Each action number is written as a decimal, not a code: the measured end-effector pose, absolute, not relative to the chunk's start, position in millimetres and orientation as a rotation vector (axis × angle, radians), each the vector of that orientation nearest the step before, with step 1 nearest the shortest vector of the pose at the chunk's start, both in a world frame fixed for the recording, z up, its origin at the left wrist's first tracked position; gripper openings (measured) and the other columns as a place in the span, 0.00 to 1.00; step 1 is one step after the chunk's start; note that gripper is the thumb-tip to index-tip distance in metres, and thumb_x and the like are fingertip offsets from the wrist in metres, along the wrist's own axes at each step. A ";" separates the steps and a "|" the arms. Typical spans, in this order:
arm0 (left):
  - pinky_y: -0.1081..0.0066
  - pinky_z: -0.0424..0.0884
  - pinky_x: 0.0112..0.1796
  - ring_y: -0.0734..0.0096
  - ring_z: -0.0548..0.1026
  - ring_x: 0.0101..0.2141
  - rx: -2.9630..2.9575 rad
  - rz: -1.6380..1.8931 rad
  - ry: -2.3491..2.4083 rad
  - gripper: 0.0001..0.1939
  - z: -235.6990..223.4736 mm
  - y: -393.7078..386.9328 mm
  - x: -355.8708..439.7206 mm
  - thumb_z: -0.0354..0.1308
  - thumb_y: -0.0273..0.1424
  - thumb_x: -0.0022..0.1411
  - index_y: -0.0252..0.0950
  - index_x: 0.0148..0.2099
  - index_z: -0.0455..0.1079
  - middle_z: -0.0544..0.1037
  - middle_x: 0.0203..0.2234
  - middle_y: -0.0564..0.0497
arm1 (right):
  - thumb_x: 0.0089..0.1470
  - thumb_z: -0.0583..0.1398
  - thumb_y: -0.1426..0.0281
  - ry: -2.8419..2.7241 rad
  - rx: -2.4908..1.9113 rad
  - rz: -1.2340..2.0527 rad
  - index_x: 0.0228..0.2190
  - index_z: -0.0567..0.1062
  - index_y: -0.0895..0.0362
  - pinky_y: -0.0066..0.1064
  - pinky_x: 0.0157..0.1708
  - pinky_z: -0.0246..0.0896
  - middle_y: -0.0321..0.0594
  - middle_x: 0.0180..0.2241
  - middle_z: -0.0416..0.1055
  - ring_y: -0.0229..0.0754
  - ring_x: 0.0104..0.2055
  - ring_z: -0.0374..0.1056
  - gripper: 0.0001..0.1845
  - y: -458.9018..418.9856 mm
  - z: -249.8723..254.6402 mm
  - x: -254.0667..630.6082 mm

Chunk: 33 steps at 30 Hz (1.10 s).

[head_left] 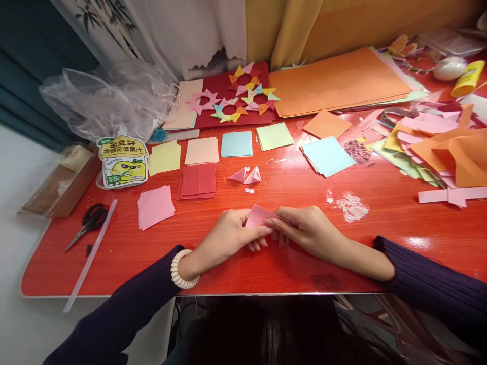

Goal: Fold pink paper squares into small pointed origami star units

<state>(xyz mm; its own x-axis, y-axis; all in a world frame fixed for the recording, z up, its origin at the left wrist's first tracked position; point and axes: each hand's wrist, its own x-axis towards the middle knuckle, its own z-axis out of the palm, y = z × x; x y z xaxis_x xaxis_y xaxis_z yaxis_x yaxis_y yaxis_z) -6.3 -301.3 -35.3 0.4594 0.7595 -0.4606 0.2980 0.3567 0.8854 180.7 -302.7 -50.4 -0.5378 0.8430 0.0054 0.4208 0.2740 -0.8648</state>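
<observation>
A folded piece of pink paper (256, 216) is held between both hands above the red table, near its front edge. My left hand (238, 228) pinches its left side with thumb and fingers. My right hand (300, 225) grips the right side, its fingers hiding part of the sheet. Just beyond the hands lie two small folded pink paper pieces (245, 175). Square paper stacks stand around them: red (198, 180), pink (155, 207), peach (201, 151), yellow (164, 157) and blue (236, 144).
Black scissors (93, 219) and a clear plastic strip (91, 253) lie left. Folded paper rings (262, 99) rest at the back beside large orange sheets (338, 83). Crumpled paper offcuts (452, 142) and a yellow glue stick (468, 78) are on the right.
</observation>
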 end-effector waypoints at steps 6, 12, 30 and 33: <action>0.79 0.59 0.18 0.83 0.64 0.16 1.414 0.393 1.172 0.13 -27.2 -300.5 -9.0 0.55 0.39 0.58 0.33 0.28 0.66 0.69 0.16 0.56 | 0.61 0.49 0.62 -2.079 -1.170 1.208 0.20 0.64 0.56 0.26 0.20 0.54 0.34 0.15 0.65 0.33 0.17 0.61 0.20 -299.4 -42.0 182.6; 0.77 0.47 0.18 0.83 0.53 0.16 1.700 0.385 1.305 0.23 -25.5 -295.1 -13.4 0.52 0.44 0.58 0.34 0.19 0.55 0.55 0.13 0.59 | 0.60 0.51 0.58 -2.137 -1.270 1.022 0.18 0.61 0.56 0.28 0.18 0.45 0.32 0.14 0.59 0.32 0.15 0.52 0.23 -292.3 -50.4 193.9; 0.78 0.60 0.19 0.82 0.63 0.17 1.482 0.597 1.139 0.20 -28.1 -302.2 -10.4 0.45 0.45 0.62 0.33 0.33 0.67 0.72 0.23 0.53 | 0.60 0.52 0.63 -1.905 -1.265 1.069 0.18 0.60 0.57 0.24 0.18 0.48 0.30 0.14 0.59 0.30 0.16 0.54 0.21 -296.9 -49.9 177.4; 0.80 0.60 0.19 0.83 0.63 0.16 1.483 0.589 1.224 0.15 -30.0 -300.7 -10.3 0.54 0.42 0.58 0.33 0.33 0.66 0.71 0.20 0.55 | 0.60 0.52 0.65 -1.878 -1.218 1.123 0.18 0.60 0.57 0.22 0.19 0.49 0.30 0.14 0.61 0.29 0.16 0.56 0.20 -297.5 -48.9 176.8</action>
<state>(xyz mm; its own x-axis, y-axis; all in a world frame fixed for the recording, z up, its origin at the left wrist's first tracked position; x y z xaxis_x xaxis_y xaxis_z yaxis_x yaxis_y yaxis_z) -10.3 -300.7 -30.0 0.3497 0.9049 -0.2425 0.3754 0.1018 0.9212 176.8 -297.5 -48.9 -0.3767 0.9248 0.0531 0.3908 0.2107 -0.8960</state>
